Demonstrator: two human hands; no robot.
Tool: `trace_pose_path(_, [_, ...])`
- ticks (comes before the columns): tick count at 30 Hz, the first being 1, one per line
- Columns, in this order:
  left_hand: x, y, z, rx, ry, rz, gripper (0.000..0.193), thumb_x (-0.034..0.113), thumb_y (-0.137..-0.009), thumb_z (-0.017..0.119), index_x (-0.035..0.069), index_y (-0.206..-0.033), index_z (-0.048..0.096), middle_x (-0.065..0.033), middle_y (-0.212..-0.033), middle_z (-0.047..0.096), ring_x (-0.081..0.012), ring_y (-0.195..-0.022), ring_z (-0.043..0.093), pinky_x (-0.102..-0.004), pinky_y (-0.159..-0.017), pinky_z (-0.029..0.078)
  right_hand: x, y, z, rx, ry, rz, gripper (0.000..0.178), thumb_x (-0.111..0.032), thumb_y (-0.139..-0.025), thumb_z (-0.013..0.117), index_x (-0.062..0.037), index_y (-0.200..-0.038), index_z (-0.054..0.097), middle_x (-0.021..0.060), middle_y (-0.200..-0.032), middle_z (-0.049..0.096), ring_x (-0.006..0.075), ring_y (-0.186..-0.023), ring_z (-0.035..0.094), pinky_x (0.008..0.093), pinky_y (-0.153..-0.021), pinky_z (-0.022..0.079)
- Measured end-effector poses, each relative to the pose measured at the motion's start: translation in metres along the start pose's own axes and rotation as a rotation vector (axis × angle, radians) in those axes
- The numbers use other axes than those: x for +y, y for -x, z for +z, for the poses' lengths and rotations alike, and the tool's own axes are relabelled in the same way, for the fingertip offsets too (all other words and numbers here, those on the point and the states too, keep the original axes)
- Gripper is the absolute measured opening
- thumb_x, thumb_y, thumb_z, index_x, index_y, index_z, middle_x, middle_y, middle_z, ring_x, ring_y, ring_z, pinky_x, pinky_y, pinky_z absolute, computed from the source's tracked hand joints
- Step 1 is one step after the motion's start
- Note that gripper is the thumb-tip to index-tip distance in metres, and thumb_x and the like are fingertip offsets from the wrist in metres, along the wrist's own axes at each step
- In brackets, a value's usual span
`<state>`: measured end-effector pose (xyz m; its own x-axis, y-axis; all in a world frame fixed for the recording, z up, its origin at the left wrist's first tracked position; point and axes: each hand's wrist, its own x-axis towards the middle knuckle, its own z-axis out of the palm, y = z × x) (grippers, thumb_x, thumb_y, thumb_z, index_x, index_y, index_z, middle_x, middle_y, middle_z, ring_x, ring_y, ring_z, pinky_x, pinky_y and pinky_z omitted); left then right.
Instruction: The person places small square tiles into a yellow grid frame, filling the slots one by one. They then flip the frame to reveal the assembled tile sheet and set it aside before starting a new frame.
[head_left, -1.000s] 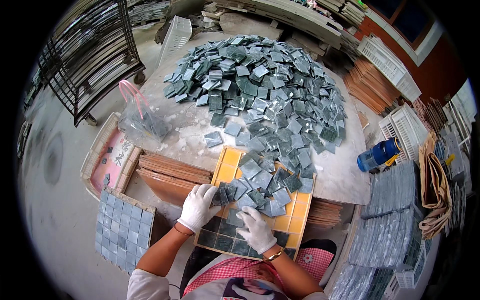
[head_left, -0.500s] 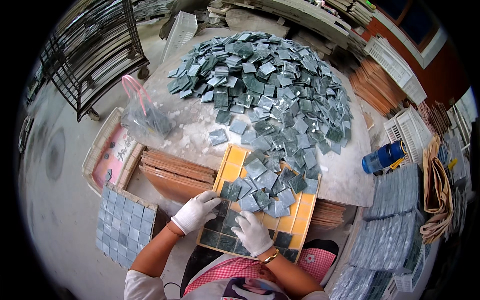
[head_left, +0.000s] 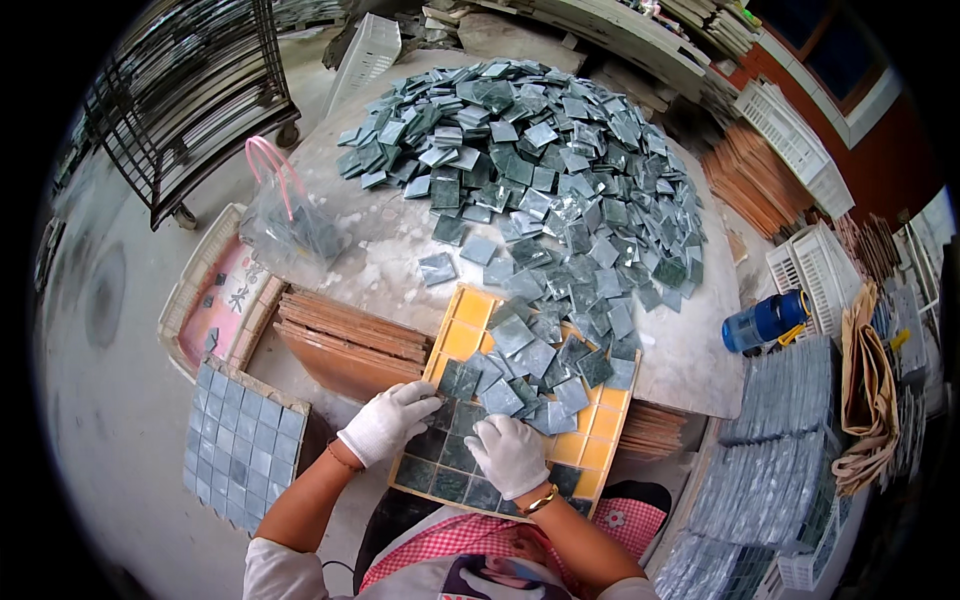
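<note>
Tiles (head_left: 560, 170) heaped on stone table (head_left: 385, 255), concrete floor (head_left: 110, 400).

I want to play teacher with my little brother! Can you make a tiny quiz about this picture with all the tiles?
1. True or false: both hands wear white gloves.
2. What colour is the grid tray under the hands? A) yellow B) purple C) black
3. Fill in: the blue bottle lies to the person's ____.

Key
1. True: the left hand and right hand are gloved in white.
2. A: the yellow grid tray is partly filled with green tiles from the pile.
3. Right: the blue bottle lies there.
</note>
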<state>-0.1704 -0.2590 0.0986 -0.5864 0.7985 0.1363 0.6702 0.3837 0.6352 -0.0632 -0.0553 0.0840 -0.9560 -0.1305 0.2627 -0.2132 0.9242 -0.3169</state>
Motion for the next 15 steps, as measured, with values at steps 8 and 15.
trace_pose_path(8, [-0.011, -0.009, 0.003, -0.064, 0.018, 0.087, 0.042, 0.003, -0.068, 0.069, 0.004, -0.109, 0.06, -0.0148, -0.114, 0.054, -0.034, -0.103, 0.055, -0.0405, -0.088, 0.048, -0.008, -0.015, -0.018, -0.077, -0.025, 0.153, 0.025, -0.026, -0.075, 0.072, -0.0121, -0.088, 0.056, 0.005, -0.085, 0.053, 0.0253, -0.077, 0.06, 0.0364, -0.066, 0.05])
trace_pose_path(15, [0.01, -0.005, 0.006, 0.071, 0.038, -0.062, 0.042, 0.009, -0.067, 0.073, 0.005, -0.107, 0.061, -0.0129, -0.116, 0.054, -0.0337, -0.105, 0.055, -0.0403, -0.088, 0.048, 0.03, -0.041, -0.046, -0.341, 0.011, 0.08, 0.065, -0.022, -0.07, 0.076, -0.0111, -0.128, 0.049, 0.0098, -0.125, 0.05, 0.0277, -0.101, 0.06, 0.038, -0.084, 0.051])
